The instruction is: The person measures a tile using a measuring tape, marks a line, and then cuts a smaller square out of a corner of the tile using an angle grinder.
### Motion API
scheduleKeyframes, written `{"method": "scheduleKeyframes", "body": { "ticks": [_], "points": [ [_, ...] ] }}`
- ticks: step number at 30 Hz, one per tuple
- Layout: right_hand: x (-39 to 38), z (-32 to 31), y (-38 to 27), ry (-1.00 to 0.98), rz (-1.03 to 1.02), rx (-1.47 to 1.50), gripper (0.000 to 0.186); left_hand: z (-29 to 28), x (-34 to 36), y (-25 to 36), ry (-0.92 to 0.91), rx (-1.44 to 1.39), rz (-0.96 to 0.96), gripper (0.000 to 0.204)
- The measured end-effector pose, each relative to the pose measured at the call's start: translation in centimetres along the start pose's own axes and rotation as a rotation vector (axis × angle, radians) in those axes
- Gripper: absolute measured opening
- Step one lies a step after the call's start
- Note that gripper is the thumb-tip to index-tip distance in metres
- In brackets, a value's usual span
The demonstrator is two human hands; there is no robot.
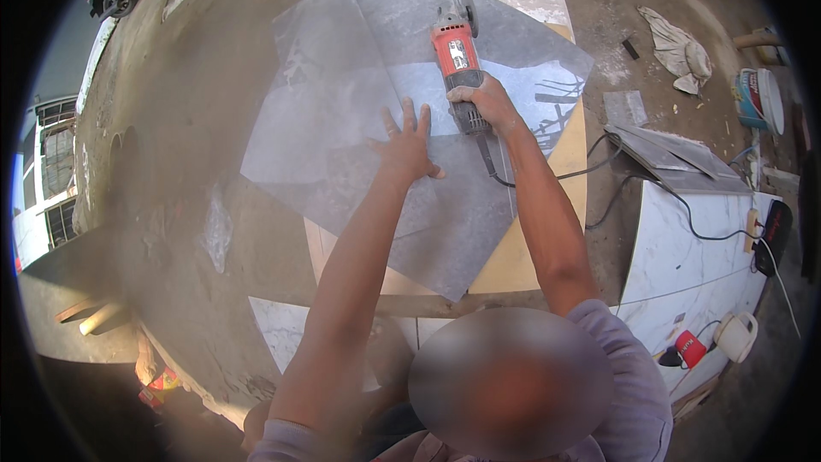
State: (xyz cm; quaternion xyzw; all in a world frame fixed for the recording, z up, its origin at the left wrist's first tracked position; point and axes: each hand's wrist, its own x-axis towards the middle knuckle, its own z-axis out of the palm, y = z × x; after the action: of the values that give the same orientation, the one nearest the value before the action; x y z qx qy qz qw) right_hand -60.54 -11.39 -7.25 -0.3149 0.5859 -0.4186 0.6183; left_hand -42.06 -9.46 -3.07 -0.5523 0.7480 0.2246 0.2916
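Note:
My right hand [489,101] is wrapped round the black rear body of a red angle grinder [453,53]. The grinder's disc [469,13] points away from me, near the far edge of a large grey tile [466,214]. Spread flat on the tiles, my left hand [405,144] rests to the left of the grinder, fingers apart. A second grey tile [299,103] lies alongside on the left, with a straight line between the two. The grinder's black cord [489,158] trails off to the right. Whether the disc is spinning cannot be told.
Yellowish board [560,205] shows beneath the grey tiles. White marbled tiles [676,248] lie at the right, with grey offcuts [676,158], a black power strip [773,238] and a white jug [735,336]. Farther off are a dusty cloth [677,50] and a bucket [757,101]. Clear plastic [216,231] lies left.

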Motion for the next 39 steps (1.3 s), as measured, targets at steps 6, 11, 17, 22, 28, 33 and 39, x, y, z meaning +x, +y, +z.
{"method": "scheduleKeyframes", "body": {
  "ticks": [6, 11, 17, 22, 28, 33, 39],
  "points": [
    [0.0, -0.4, 0.0, 0.004, -0.004, -0.015, 0.041, -0.1, -0.1, 0.1, 0.007, -0.01, 0.005, 0.136],
    [1.9, -0.5, -0.6, -0.012, 0.017, 0.01, 0.036, -0.1, 0.0, 0.2, 0.007, -0.011, 0.005, 0.136],
    [3.0, -0.5, -1.4, -0.041, 0.073, 0.039, 0.032, -0.2, -0.1, 0.3, -0.008, 0.001, 0.005, 0.136],
    [2.1, -0.1, -1.2, -0.003, 0.056, 0.03, 0.037, -0.2, 0.0, 0.2, -0.004, 0.002, 0.004, 0.136],
    [0.0, -0.3, 0.2, 0.004, -0.01, -0.008, 0.042, -0.2, -0.1, 0.1, 0.006, -0.012, 0.002, 0.137],
    [0.2, -0.4, 0.0, 0.012, -0.004, 0.0, 0.041, -0.2, -0.1, 0.1, -0.004, -0.017, 0.006, 0.137],
    [2.4, -0.6, -1.2, -0.037, 0.057, 0.015, 0.039, -0.2, 0.0, 0.2, -0.002, -0.004, 0.003, 0.136]
  ]
}}
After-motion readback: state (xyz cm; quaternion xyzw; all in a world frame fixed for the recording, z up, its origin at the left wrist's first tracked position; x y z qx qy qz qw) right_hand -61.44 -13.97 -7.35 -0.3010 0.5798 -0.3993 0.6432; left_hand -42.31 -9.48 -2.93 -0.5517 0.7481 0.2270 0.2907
